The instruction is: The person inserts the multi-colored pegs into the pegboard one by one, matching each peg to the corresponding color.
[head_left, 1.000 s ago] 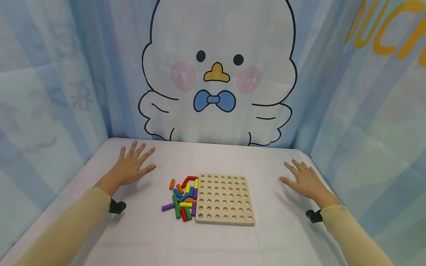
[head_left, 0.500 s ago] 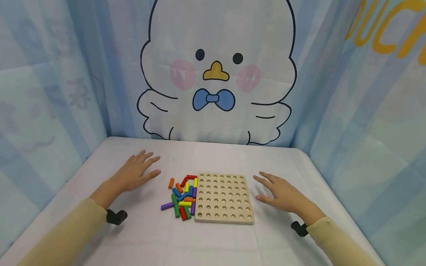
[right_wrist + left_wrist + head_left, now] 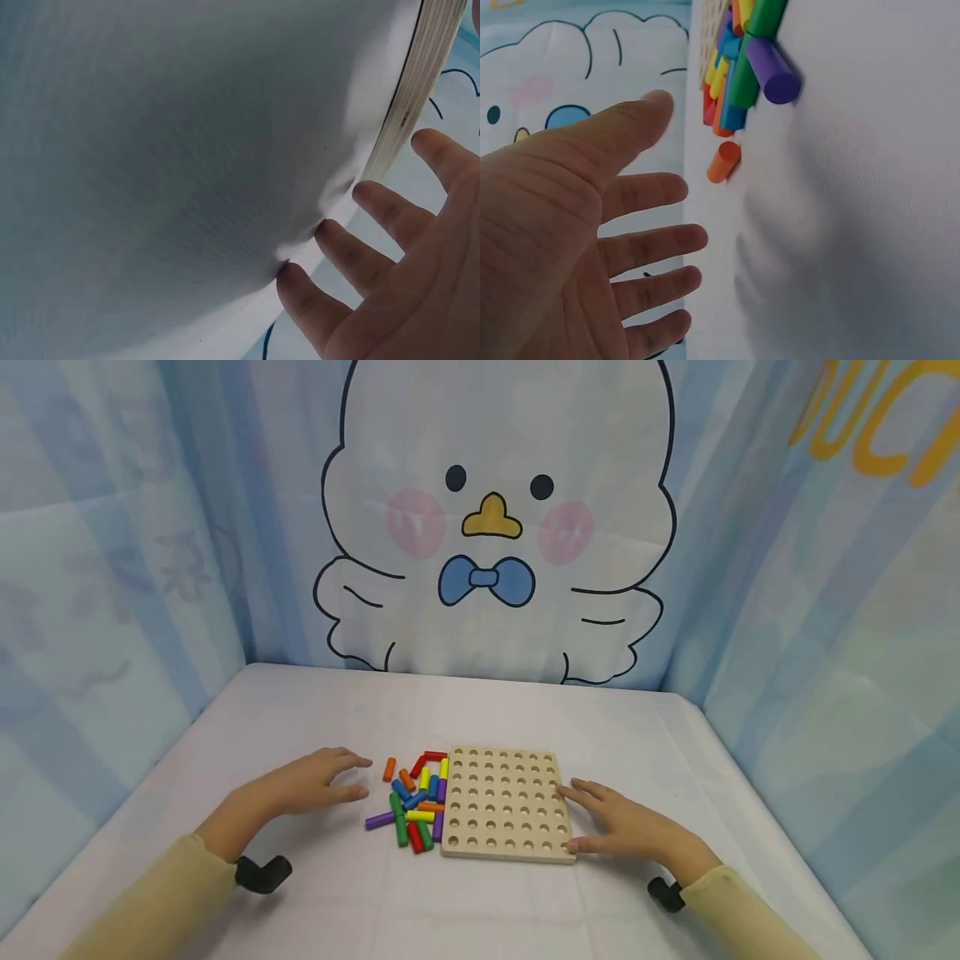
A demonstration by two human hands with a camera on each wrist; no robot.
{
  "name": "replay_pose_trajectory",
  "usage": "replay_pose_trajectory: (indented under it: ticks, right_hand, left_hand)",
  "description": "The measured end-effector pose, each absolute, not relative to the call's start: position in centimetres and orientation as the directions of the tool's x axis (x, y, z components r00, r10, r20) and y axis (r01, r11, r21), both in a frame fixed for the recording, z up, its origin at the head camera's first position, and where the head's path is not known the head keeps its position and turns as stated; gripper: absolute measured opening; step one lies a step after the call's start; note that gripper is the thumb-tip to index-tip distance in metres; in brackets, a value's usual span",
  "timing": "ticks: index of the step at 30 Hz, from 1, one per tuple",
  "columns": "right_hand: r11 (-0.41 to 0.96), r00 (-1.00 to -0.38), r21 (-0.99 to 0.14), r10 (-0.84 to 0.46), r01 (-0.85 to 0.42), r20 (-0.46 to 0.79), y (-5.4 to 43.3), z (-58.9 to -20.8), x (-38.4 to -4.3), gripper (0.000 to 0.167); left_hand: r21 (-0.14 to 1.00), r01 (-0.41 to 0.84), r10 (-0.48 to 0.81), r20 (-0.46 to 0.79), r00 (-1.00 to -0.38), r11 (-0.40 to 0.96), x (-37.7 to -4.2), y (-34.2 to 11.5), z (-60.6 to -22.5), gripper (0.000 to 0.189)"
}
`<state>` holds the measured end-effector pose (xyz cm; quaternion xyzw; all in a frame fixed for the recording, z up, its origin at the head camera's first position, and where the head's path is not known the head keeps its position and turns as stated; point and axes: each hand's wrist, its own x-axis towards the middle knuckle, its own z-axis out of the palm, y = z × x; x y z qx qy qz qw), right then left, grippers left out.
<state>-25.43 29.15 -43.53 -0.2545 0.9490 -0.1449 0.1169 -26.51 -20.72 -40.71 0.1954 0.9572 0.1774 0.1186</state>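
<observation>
A square wooden board (image 3: 508,804) with rows of round holes lies flat on the table. Against its left edge is a loose pile of short coloured pegs, among them a green peg (image 3: 398,818), a purple peg (image 3: 380,821) and an orange peg (image 3: 389,769). My right hand (image 3: 626,827) is at the board's right edge, thumb and forefinger overlapping its rim; in the right wrist view some fingertips meet the cloth beside the board's side (image 3: 409,97). My left hand (image 3: 307,783) hovers left of the pegs, fingers spread and holding nothing, with the orange peg (image 3: 724,162) nearest its fingertips.
A white cloth (image 3: 480,910) covers the table. Behind it hangs a curtain (image 3: 495,635) printed with a duck, and pale blue curtains (image 3: 840,635) flank both sides. A black wrist device (image 3: 262,874) sits under the left forearm.
My right hand has moved left from the table's right side to the board's edge. My left hand has come nearer and lower, toward the pegs. Board and pegs stay put.
</observation>
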Motion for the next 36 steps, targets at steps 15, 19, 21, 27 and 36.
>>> replay_pose_trajectory:
  ticks: [15,19,21,27,36]
  right_hand:
    - [0.837,-0.849,-0.313,-0.509,-0.45,-0.14,28.9,-43.9,-25.2,0.091]
    - [0.835,-0.848,-0.313,-0.511,-0.452,-0.138,28.9,-43.8,-25.2,0.091]
    - [0.835,-0.847,-0.309,-0.513,-0.455,-0.138,28.8,-43.6,-25.1,0.091]
    - [0.837,-0.844,-0.316,-0.511,-0.446,-0.163,28.8,-43.1,-25.2,0.093]
    - [0.837,-0.847,-0.308,-0.512,-0.453,-0.146,28.9,-43.7,-25.4,0.092]
  left_hand:
    - [0.515,0.284,0.461,-0.256,-0.849,0.809,-25.3,-17.9,-41.2,0.02]
    - [0.52,0.291,0.46,-0.232,-0.857,0.803,-25.4,-17.2,-42.0,0.025]
    - [0.524,0.291,0.459,-0.223,-0.86,0.8,-25.6,-16.8,-42.3,0.028]
    - [0.52,0.273,0.449,-0.247,-0.859,0.809,-26.0,-15.7,-42.9,0.031]
    - [0.51,0.307,0.466,-0.217,-0.858,0.803,-26.1,-15.6,-42.0,0.037]
